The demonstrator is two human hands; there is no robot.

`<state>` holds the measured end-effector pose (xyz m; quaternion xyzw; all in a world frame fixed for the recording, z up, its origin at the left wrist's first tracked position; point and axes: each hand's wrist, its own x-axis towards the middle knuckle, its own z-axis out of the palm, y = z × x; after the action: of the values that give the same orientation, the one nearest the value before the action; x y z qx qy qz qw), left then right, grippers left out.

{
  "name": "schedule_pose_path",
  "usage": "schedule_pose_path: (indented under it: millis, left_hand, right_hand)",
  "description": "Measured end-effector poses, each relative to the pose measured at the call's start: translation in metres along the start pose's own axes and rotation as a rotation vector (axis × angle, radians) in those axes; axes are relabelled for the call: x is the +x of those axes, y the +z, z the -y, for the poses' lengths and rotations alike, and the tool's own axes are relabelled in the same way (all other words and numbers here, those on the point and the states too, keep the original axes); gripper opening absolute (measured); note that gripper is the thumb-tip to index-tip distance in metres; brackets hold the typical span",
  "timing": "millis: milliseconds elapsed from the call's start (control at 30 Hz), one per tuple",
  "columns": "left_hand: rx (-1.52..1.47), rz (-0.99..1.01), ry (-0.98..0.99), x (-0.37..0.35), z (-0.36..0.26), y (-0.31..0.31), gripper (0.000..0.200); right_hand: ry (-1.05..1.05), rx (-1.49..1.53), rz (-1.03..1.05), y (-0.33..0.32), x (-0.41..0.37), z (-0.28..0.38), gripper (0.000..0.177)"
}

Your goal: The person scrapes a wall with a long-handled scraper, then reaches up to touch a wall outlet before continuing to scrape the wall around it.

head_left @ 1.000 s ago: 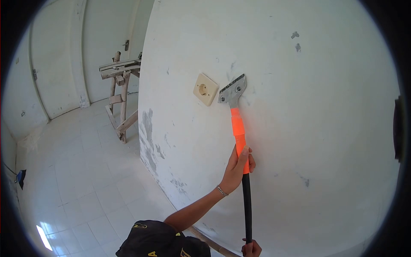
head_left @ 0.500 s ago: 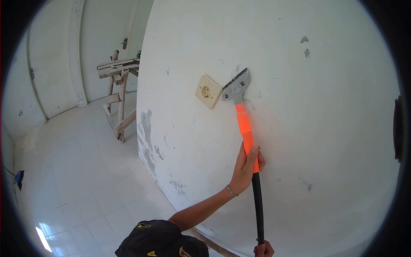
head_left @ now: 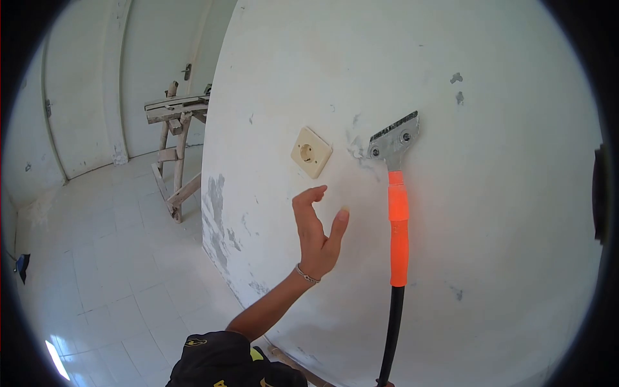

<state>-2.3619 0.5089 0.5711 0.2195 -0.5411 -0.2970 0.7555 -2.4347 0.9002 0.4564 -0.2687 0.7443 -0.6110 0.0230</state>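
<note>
A: Where's my left hand (head_left: 319, 235)?
B: Spread wide, gripping nothing, close to the white plaster wall (head_left: 503, 213). The long scraper with steel blade and orange-and-black handle (head_left: 398, 232) stands just right of it, not touching.
A: My right hand?
B: Out of view below, so I cannot tell. The cream square socket (head_left: 311, 151) sits above the open hand

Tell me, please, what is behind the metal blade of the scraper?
The white wall, with chipped marks beside the blade. The patch directly behind the blade is covered, so its state cannot be seen.
</note>
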Motion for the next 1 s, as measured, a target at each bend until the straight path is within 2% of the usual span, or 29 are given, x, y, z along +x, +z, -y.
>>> schedule_pose_path:
  millis: [67,133,200,333,433,500,533,600,633,733,867,1000]
  left_hand:
    - [0.388,0.018,0.096,0.034,0.009,-0.009,0.046]
    - [0.456,0.048,0.123,0.054,0.012,-0.006,0.049]
    - [0.576,0.061,0.253,0.066,0.014,-0.001,0.053]
    - [0.597,0.051,0.254,0.071,0.019,0.004,0.051]
    - [0.553,0.155,0.319,0.058,0.012,-0.007,0.045]
    - [0.485,0.106,0.502,0.052,0.011,-0.019,0.038]
    - [0.484,0.109,0.502,0.055,0.010,-0.021,0.038]
    - [0.425,-0.006,0.337,0.068,0.009,-0.020,0.036]
    - [0.466,0.025,0.314,0.075,0.016,-0.016,0.037]
    - [0.652,0.101,0.336,0.084,0.024,-0.010,0.040]
    - [0.675,0.124,0.321,0.086,0.030,-0.011,0.041]
    - [0.734,0.224,0.397,0.092,0.029,-0.014,0.038]
  right_hand:
    - [-0.017,0.030,0.036,-0.005,-0.011,-0.005,0.040]
    - [0.008,0.054,0.014,-0.004,-0.018,-0.008,0.041]
    - [0.020,0.079,-0.012,-0.001,-0.018,-0.010,0.041]
    - [0.021,0.058,-0.039,0.002,-0.021,-0.018,0.041]
    - [0.041,0.081,-0.037,0.003,-0.024,-0.023,0.041]
    - [0.053,0.105,-0.035,0.006,-0.023,-0.023,0.041]
    - [0.061,0.099,-0.039,0.006,-0.024,-0.022,0.042]
    - [0.075,0.092,-0.045,0.007,-0.026,-0.018,0.042]
    - [0.080,0.104,-0.040,0.007,-0.026,-0.016,0.042]
    - [0.070,0.105,-0.029,0.006,-0.027,-0.022,0.040]
    - [0.047,0.137,-0.030,0.009,-0.028,-0.026,0.037]
    - [0.080,0.152,-0.052,0.012,-0.030,-0.026,0.035]
